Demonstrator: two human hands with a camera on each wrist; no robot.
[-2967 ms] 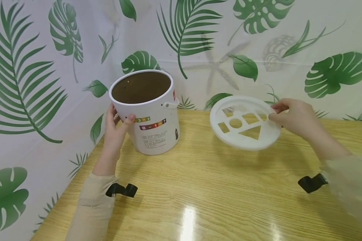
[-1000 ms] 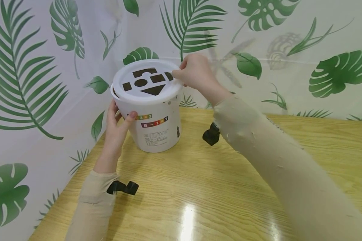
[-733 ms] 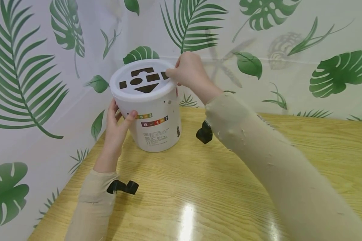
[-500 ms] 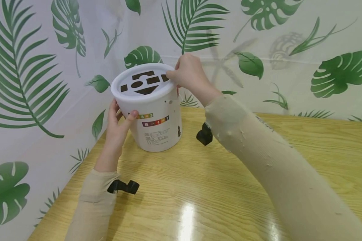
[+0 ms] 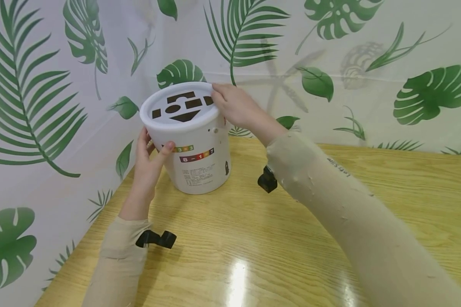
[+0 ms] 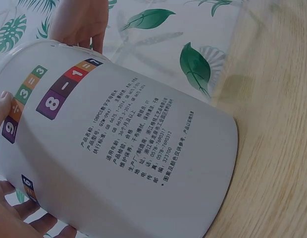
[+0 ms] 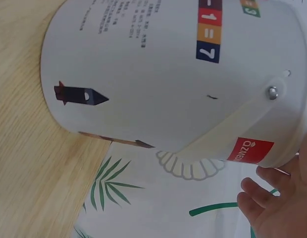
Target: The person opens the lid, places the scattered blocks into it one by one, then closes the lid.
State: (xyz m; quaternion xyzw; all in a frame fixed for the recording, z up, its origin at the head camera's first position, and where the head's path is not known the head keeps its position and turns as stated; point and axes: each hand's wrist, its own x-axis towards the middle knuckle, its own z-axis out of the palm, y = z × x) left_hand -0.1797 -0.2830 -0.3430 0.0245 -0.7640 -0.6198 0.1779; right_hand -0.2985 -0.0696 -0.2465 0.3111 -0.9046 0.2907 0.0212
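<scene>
A white bucket (image 5: 199, 166) with printed sums and small text stands on the table at left centre. Its white lid (image 5: 173, 125), cut with dark shaped holes, sits on top, level with the rim. My left hand (image 5: 146, 170) grips the bucket's left side, thumb on the front and fingers round behind. At the lid's right edge, my right hand (image 5: 238, 106) presses on the rim. The right wrist view shows that hand's loosely bent fingers (image 7: 260, 191) beside the rim. There a pale handle (image 7: 228, 121) hangs down the bucket's side. The inside is mostly hidden by the lid.
The wooden table (image 5: 215, 238) reaches toward me and to the right. A white leaf-printed cloth (image 5: 361, 85) hangs behind and along the left. Black wrist mounts (image 5: 157, 238) stick out from both sleeves.
The lid moved from the right side onto the bucket and settled from tilted to level. My right hand, which pinched its edge, now lies flatter against the rim. The left hand kept its grip.
</scene>
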